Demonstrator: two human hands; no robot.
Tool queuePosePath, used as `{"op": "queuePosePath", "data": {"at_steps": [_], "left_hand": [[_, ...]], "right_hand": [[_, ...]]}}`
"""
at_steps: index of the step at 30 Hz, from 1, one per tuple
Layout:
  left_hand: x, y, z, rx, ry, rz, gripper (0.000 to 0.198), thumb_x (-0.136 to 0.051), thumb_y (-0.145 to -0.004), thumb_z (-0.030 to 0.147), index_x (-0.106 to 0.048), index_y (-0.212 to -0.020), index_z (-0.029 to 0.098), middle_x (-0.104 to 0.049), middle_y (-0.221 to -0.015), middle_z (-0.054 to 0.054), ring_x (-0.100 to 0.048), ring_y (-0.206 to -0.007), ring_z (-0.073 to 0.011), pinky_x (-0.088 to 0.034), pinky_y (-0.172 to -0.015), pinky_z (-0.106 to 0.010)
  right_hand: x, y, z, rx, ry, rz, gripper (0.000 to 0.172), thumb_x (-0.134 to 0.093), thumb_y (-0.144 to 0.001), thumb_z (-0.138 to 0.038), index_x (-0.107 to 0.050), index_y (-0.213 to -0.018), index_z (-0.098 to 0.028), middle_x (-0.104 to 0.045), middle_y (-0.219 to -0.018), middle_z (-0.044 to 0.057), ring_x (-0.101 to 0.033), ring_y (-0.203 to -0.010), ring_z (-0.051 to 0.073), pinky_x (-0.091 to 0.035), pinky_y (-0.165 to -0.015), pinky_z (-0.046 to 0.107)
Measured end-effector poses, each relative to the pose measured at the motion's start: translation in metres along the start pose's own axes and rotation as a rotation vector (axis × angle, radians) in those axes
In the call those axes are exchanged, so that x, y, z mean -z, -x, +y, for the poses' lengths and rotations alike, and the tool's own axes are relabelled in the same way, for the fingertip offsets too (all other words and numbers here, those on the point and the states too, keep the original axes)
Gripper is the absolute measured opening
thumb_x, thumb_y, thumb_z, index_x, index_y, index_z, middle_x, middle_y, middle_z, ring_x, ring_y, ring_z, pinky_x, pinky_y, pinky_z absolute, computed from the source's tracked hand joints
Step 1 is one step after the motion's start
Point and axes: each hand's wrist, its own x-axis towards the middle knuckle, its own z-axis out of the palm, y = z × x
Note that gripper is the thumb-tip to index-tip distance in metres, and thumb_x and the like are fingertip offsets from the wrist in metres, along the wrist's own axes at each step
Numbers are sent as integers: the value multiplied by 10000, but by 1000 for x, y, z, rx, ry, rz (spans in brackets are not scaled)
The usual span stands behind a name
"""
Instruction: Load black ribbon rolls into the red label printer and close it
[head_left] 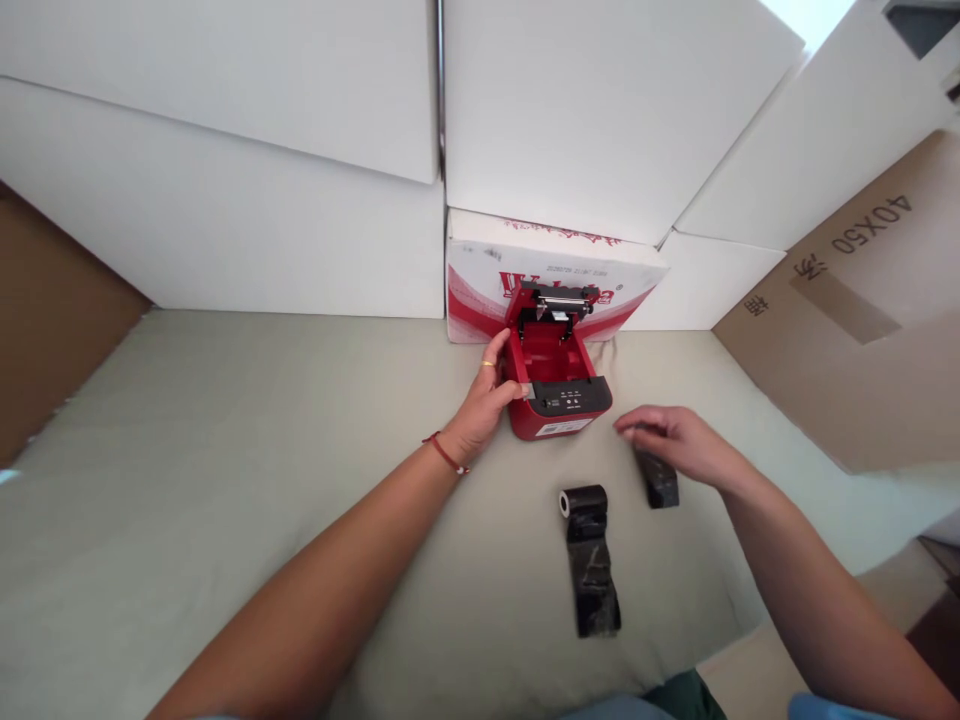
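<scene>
A small red label printer [559, 400] with a black control panel stands with its lid raised, showing a red hollow inside. My left hand [487, 400] grips its left side, thumb on the front edge by the panel and fingers along the wall. My right hand [671, 440] is to the right of the printer, fingers curled together around the upper end of a black ribbon [661, 483], which hangs out below the palm; the held end is mostly hidden. Nearer to me lies a second black ribbon roll [586, 502] with a white core and an unrolled black strip.
Behind the printer a white and red printed box [472, 290] leans against white boxes [300, 220]. Cardboard boxes stand at the right [862, 300] and far left [60, 320]. A pale green cloth [262, 420] covers the surface.
</scene>
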Motion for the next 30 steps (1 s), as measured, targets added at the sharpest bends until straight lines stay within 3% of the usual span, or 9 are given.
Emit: {"op": "queuePosePath", "data": {"at_steps": [3,10,13,17,19,22,24,27,30], "left_hand": [[-3,1,2,27,29,18,1020,-752,-818,345,-345,-1753,358,-532,-1798,-77,-598,-1575,-340,-572,-1279,-526],[-6,0,8,55,81,26,1051,-775,-764,322,-361,-1730,323,-575,-1744,-104,-587,-1587,-378,-544,-1318,-585],[-9,0,11,87,115,49,1084,-800,-736,329,-356,-1725,310,-551,-1761,-112,-550,-1613,-388,-525,-1332,-589],[-10,1,11,84,130,48,1076,-794,-736,320,-375,-1726,318,-534,-1776,-91,-514,-1643,-383,-499,-1354,-578],[-9,1,7,63,109,47,1056,-786,-757,314,-379,-1731,328,-527,-1785,-81,-505,-1655,-374,-475,-1376,-571],[-5,0,-1,2,38,58,1018,-773,-811,316,-364,-1743,345,-454,-1846,-74,-471,-1693,-358,-412,-1425,-571],[-3,-1,-8,-54,-18,72,984,-765,-868,341,-338,-1755,346,-395,-1881,-83,-427,-1729,-348,-357,-1459,-576],[0,0,-14,-138,-136,113,932,-753,-949,386,-315,-1770,329,-361,-1888,-119,-359,-1776,-344,-303,-1482,-584],[0,6,-11,-280,-340,192,823,-723,-1022,420,-364,-1756,319,-390,-1848,-154,-380,-1760,-350,-368,-1445,-600]], "right_hand": [[14,-14,27,-110,260,165,401,-657,-980,-265,-869,-1318,-220,-854,-1387,160,-824,-1154,324,-640,-1079,491],[19,-27,35,-126,325,41,405,-749,-875,-199,-896,-1252,-186,-864,-1349,194,-821,-1232,391,-620,-1133,511],[45,-12,18,-126,281,-42,311,-823,-879,-321,-918,-1148,-199,-900,-1163,155,-836,-1033,361,-659,-983,470],[95,13,-29,-31,-27,-185,579,-937,-827,-671,-912,-1196,-226,-886,-1051,109,-807,-920,307,-649,-834,400],[104,10,-60,51,-71,-203,581,-953,-818,-686,-914,-1150,-210,-882,-1062,117,-807,-933,301,-642,-841,392],[84,-21,-103,181,23,-103,474,-821,-974,-599,-884,-1293,-255,-887,-1262,91,-821,-1081,299,-639,-965,402],[57,-50,-124,206,244,-5,374,-717,-1060,-383,-839,-1382,-238,-855,-1403,98,-808,-1203,304,-617,-1052,411],[17,-87,-141,167,621,89,392,-626,-1087,-215,-779,-1443,-156,-807,-1476,192,-775,-1321,359,-592,-1106,447],[-6,-107,-144,138,744,91,413,-584,-1082,-168,-752,-1454,-100,-780,-1472,270,-789,-1281,418,-607,-1025,474]]}}
